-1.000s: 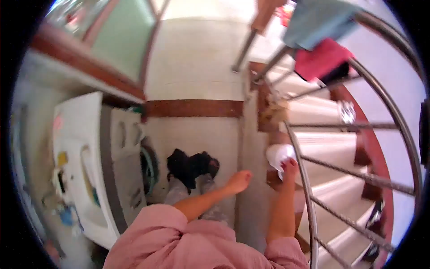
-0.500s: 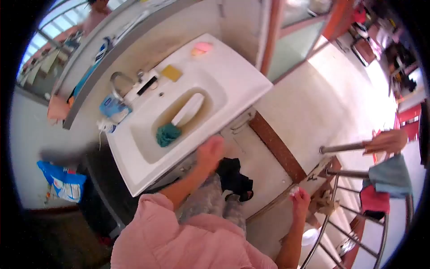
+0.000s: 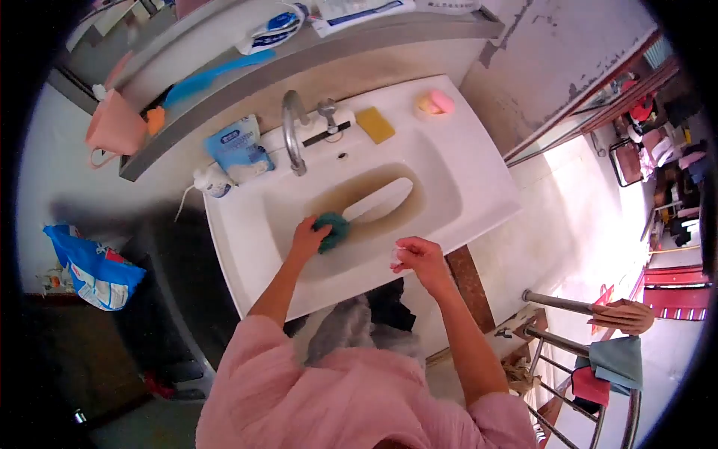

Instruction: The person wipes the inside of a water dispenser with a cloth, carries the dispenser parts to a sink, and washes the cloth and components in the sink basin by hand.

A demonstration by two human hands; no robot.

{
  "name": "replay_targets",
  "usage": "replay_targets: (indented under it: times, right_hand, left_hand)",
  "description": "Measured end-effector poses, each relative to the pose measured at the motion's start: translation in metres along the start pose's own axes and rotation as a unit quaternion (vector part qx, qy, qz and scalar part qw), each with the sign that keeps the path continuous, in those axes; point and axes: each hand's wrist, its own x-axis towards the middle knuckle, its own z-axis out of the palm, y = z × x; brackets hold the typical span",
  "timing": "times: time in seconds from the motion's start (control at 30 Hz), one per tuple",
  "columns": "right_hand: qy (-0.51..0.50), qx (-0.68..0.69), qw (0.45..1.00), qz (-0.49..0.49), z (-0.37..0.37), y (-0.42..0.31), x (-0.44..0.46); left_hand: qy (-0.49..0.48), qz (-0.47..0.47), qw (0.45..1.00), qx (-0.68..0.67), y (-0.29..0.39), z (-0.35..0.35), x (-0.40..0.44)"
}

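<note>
My left hand [image 3: 307, 241] reaches into the white washbasin [image 3: 479, 196], its fingers closed on a dark green scrubber [image 3: 330, 231]. A long white piece [image 3: 381, 200] extends from the scrubber through brownish water; whether the two are joined I cannot tell. Over the basin's front edge, my right hand [image 3: 420, 263] pinches a small whitish crumpled thing [image 3: 396, 258], too small to name. Behind the bowl stands the metal faucet [image 3: 292, 135], curving over the rim. A yellow sponge [image 3: 375, 125] lies on the back ledge.
A blue-and-white pouch [image 3: 241, 148] and a white bottle [image 3: 212, 182] stand at the basin's back left. Pink soap [image 3: 437, 102] sits at the back right. Above runs a grey shelf [image 3: 224, 96] with a pink cup [image 3: 116, 127]. Metal railings with cloths [image 3: 617, 361] are at right.
My left hand has moved from the basin's front edge onto the green scrubber. My right hand has come from beside the railing to the basin's front edge. The view has turned.
</note>
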Motion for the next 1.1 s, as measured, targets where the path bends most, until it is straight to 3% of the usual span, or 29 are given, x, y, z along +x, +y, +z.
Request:
replay_targets:
  times: [0.03, 0.13, 0.27, 0.37, 0.47, 0.57, 0.67, 0.77, 0.83, 0.9, 0.93, 0.97, 1.03, 1.07, 1.1]
  right_hand:
    - [-0.017, -0.009, 1.0, -0.011, 0.009, 0.002, 0.01]
    - [-0.029, -0.009, 1.0, 0.004, 0.036, 0.009, 0.037]
    - [0.015, -0.08, 0.99, -0.117, 0.083, 0.017, 0.063]
    - [0.04, -0.367, 0.888, -0.275, 0.112, 0.022, 0.08]
    - [0.023, -0.519, 0.758, -0.394, 0.129, 0.054, 0.079]
    - [-0.057, -0.505, 0.756, -0.412, 0.129, 0.02, 0.047]
    - [-0.213, -0.443, 0.779, -0.389, 0.089, 0.043, 0.055]
    - [-0.067, -0.206, 0.961, -0.172, 0.066, 0.05, 0.061]
    - [-0.027, -0.018, 0.998, 0.06, 0.067, 0.024, 0.069]
    - [-0.039, 0.131, 0.971, 0.195, 0.072, 0.01, 0.081]
    - [-0.073, 0.182, 0.957, 0.215, 0.073, 0.011, 0.09]
    - [-0.108, 0.23, 0.938, 0.234, 0.073, 0.015, 0.098]
    - [-0.217, 0.353, 0.888, 0.201, 0.044, 0.1, 0.14]
    - [-0.268, 0.41, 0.852, 0.185, 0.034, 0.127, 0.154]
    - [-0.354, 0.429, 0.812, 0.178, 0.045, 0.106, 0.141]
  left_hand:
    - [-0.017, -0.013, 0.974, -0.228, -0.001, -0.009, -0.003]
    - [0.006, -0.044, 0.891, -0.453, 0.027, -0.022, -0.023]
    - [0.057, -0.074, 0.901, -0.424, 0.029, -0.015, -0.032]
    - [0.038, -0.063, 0.882, -0.466, 0.049, 0.009, -0.048]
    - [0.063, -0.02, 0.822, -0.565, 0.074, 0.02, -0.056]
    - [0.102, -0.009, 0.785, -0.611, 0.057, 0.022, -0.05]
    - [0.119, 0.001, 0.776, -0.62, 0.043, 0.031, -0.048]
    - [0.182, -0.021, 0.775, -0.604, 0.056, 0.037, -0.05]
    - [0.183, -0.008, 0.797, -0.575, 0.062, 0.046, -0.049]
    - [0.296, 0.03, 0.881, -0.367, 0.074, 0.079, -0.048]
    - [0.347, 0.05, 0.901, -0.256, 0.081, 0.095, -0.048]
    - [0.332, 0.079, 0.925, -0.168, 0.09, 0.106, -0.054]
    - [0.295, 0.132, 0.946, 0.009, 0.11, 0.117, -0.07]
    - [0.309, 0.103, 0.945, -0.02, 0.108, 0.111, -0.065]
    - [0.321, 0.073, 0.943, -0.05, 0.101, 0.099, -0.054]
